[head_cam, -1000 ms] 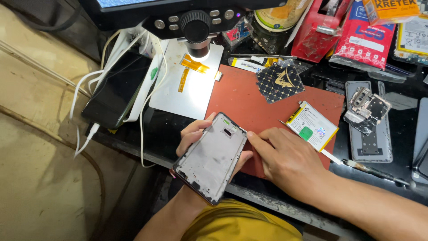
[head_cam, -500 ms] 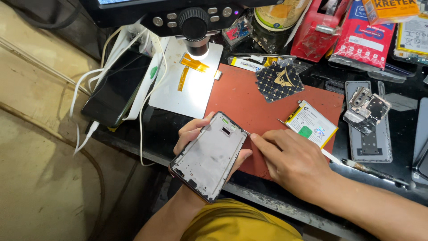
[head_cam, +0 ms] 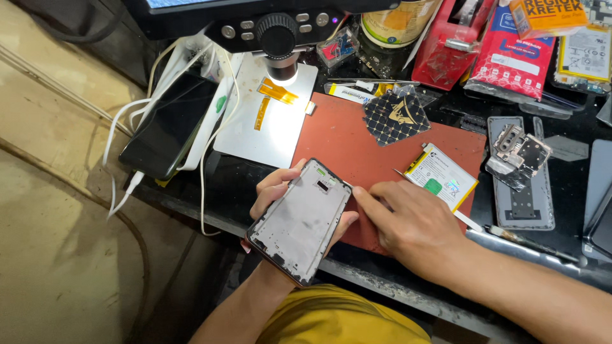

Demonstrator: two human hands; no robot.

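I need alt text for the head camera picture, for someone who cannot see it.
A person's left hand holds a stripped grey phone frame above a red work mat, while the right hand rests fingertips on the mat beside it. A phone battery, tweezers and a lit microscope lie around.

Left hand [head_cam: 275,191] holds phone frame [head_cam: 299,221] — right hand [head_cam: 414,223] apparently touching red mat [head_cam: 363,150].
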